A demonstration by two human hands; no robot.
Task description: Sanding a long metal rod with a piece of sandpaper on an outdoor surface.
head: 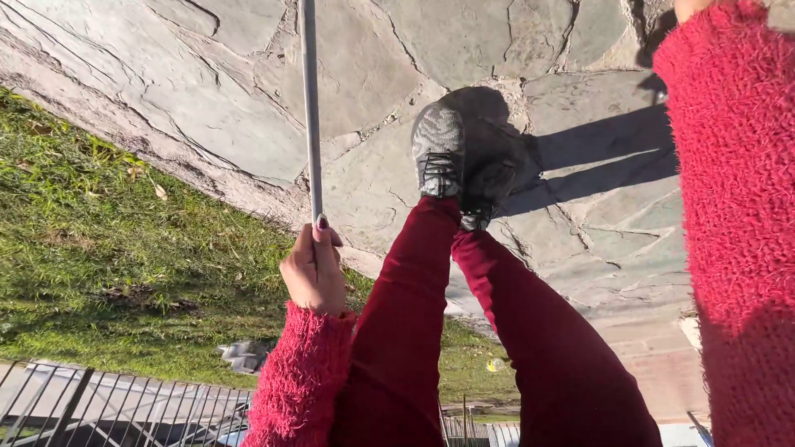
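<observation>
Head view, looking down at my legs. My left hand (313, 273) is clamped on the lower end of a thin grey pole (310, 108), which runs up from the fist across the stone paving (373, 58). My right hand (691, 8) is cut off at the frame's edge past the red sleeve (733, 207); I cannot tell its grip. The shoes (439, 153) stand beside the pole. Risk, as I judge it: held only at its end, the pole could swing, or catch in a paving joint.
</observation>
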